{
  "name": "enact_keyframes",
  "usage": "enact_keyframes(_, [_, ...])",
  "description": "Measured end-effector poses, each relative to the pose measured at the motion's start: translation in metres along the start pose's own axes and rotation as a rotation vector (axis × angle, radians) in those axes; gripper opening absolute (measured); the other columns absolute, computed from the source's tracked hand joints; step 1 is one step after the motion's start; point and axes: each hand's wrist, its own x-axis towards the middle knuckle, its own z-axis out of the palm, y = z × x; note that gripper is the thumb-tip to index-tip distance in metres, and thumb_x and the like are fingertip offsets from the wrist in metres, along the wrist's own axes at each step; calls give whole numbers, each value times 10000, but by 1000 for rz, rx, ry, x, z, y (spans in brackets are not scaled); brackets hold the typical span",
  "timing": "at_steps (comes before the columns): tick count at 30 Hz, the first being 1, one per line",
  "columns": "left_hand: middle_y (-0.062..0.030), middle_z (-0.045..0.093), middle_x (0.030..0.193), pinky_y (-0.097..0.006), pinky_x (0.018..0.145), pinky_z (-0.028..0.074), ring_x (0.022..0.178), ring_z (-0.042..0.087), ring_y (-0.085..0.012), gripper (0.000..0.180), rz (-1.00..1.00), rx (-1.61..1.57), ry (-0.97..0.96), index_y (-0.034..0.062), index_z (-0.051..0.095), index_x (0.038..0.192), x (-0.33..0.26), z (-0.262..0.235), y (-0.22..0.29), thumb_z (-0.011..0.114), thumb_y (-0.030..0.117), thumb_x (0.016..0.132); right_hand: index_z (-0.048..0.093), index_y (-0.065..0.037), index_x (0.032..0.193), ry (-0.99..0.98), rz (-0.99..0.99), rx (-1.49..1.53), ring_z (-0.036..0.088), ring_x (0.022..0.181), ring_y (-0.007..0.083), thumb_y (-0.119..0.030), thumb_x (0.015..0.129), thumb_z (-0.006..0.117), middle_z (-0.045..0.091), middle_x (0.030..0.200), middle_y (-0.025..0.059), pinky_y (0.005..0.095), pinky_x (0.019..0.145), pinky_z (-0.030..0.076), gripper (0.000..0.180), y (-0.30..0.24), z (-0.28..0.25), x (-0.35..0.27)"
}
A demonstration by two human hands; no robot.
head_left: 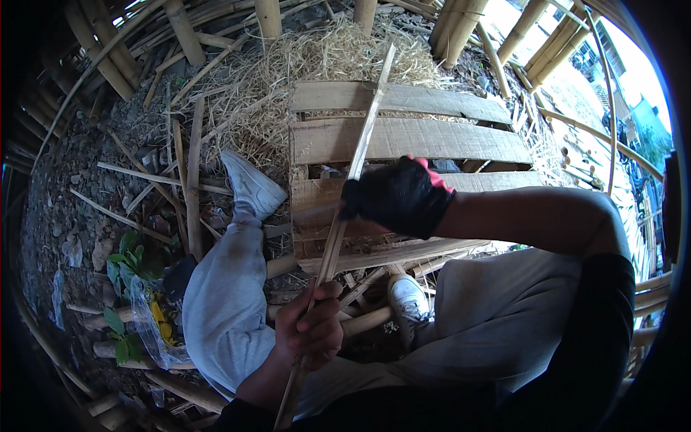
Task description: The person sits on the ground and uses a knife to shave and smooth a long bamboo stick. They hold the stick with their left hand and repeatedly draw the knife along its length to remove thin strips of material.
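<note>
Gripping low, the bare left hand is clamped round a long bamboo strip that slants up across the wooden pallet; the gloved right hand is closed on it midway, above grey-trousered knees and white shoes.

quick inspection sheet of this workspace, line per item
surface: wooden pallet of weathered slats on stony ground, in front of the seated person
job's things: long thin bamboo strip running from the lower edge up over the pallet
clutter: dry straw pile, loose bamboo slivers, clear plastic bag beside green leaves
grippers: left hand bare, gripping the strip low down; right hand in a black glove, closed around the strip higher up
cables: nothing seen
surroundings: bamboo poles stacked around the edge, bright daylight at upper right
</note>
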Motion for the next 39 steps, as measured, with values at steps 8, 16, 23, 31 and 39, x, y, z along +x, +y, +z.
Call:
enact_keyframes(8, [-17, 501, 637, -176, 306, 383, 392, 494, -82, 271, -26, -21, 29, 61, 452, 1058, 2, -1, -5, 359, 308, 1124, 710, -197, 1047, -32, -103, 68, 740, 818, 206, -326, 962, 613, 749, 905, -7, 346, 754, 596, 183, 11, -16, -5])
enact_keyframes(16, [-20, 509, 643, -178, 301, 379, 386, 487, -80, 276, -29, -3, 33, 64, 441, 1035, 1, 1, -6, 347, 307, 1126, 739, -203, 1077, -101, 6, 55, 733, 750, 157, -387, 993, 606, 757, 882, -20, 319, 694, 593, 243, 29, -9, -12])
enact_keyframes(23, [-20, 517, 627, -172, 299, 388, 374, 485, -69, 261, 1, 11, 48, 57, 444, 1031, 2, 5, -7, 347, 281, 1123, 705, -188, 992, 31, -39, -222, 730, 760, 232, -363, 951, 663, 727, 827, 32, 381, 641, 585, 185, 25, -12, -14])
enact_keyframes(31, [-18, 497, 634, -175, 308, 376, 384, 471, -77, 269, -5, 24, 22, 64, 431, 1047, 4, 5, -3, 331, 300, 1130, 665, -167, 970, 35, -7, -141, 740, 744, 218, -374, 979, 617, 731, 824, 7, 360, 620, 593, 213, 46, -7, -15])
enact_keyframes(39, [-18, 490, 637, -174, 302, 371, 381, 464, -75, 273, -6, 67, 34, 66, 426, 1048, 1, 3, -3, 321, 303, 1132, 658, -162, 951, 13, -66, -323, 726, 718, 247, -395, 1009, 572, 726, 825, 45, 401, 620, 580, 256, 48, -12, -14])
